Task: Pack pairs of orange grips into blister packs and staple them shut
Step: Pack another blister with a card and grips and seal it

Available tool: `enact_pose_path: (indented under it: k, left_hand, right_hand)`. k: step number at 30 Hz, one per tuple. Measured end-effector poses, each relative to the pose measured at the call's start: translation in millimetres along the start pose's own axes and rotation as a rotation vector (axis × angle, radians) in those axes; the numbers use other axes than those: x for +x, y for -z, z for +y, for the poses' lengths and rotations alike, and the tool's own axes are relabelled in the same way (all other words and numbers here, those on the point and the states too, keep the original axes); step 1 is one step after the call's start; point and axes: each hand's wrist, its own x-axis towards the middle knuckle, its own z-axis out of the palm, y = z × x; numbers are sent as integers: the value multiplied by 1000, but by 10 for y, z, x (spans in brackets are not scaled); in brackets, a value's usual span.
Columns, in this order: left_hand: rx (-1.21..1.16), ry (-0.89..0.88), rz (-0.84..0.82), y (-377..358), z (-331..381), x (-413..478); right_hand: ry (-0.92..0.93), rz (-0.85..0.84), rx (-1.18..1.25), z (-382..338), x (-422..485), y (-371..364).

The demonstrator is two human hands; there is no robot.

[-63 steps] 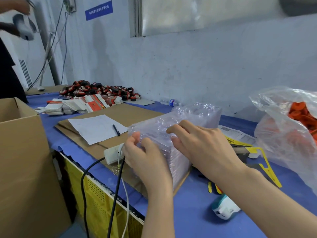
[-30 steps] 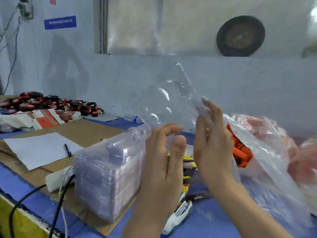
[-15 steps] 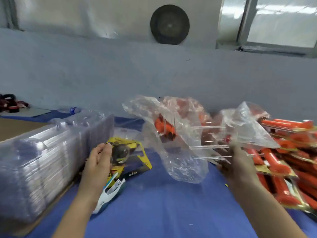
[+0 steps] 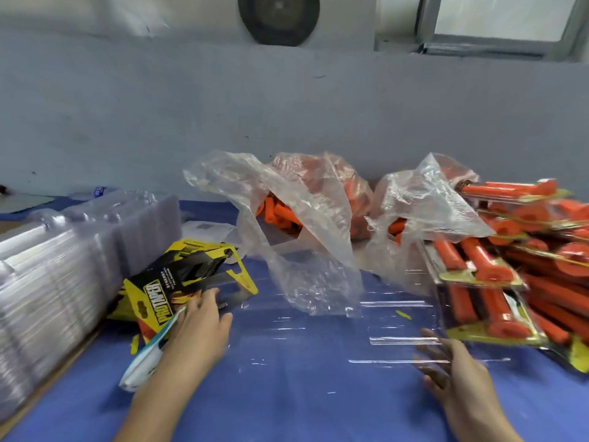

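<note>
Though glassy clear, blister pack (image 4: 334, 333) flat, open.

Stack of empty packs (image 4: 63, 266) set at the left of the table (image 4: 287, 409), cards (image 4: 178, 282) leant just right of it, stapler (image 4: 143, 362) laid before the cards, open pack (image 4: 318, 330) spread in the middle, bags of grips (image 4: 302, 218) placed behind, filled packs (image 4: 526, 266) piled at right

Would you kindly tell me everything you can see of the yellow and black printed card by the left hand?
The printed card looks like glossy cardboard, yellow and black, with PROTAPER lettering and flame artwork. It lies tilted beside the stack of clear blisters on the blue table. The fingers of the left hand rest on its near edge.
</note>
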Motion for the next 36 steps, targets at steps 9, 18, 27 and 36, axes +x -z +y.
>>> enact_pose_path:
  k: [9, 18, 27, 36]
  left_hand:
    - [-124, 14, 201, 138, -52, 18]
    - [-338, 2, 276, 166, 15, 6]
    - [-821, -129, 562, 452, 115, -16]
    - [-1017, 27, 578, 679, -214, 81]
  right_hand:
    - [-73, -187, 181, -10, 152, -255]
    - [263, -247, 146, 7, -16, -539]
    - [85, -221, 515, -1195, 249, -902]
    - [671, -638, -428, -2256, -202, -1601]
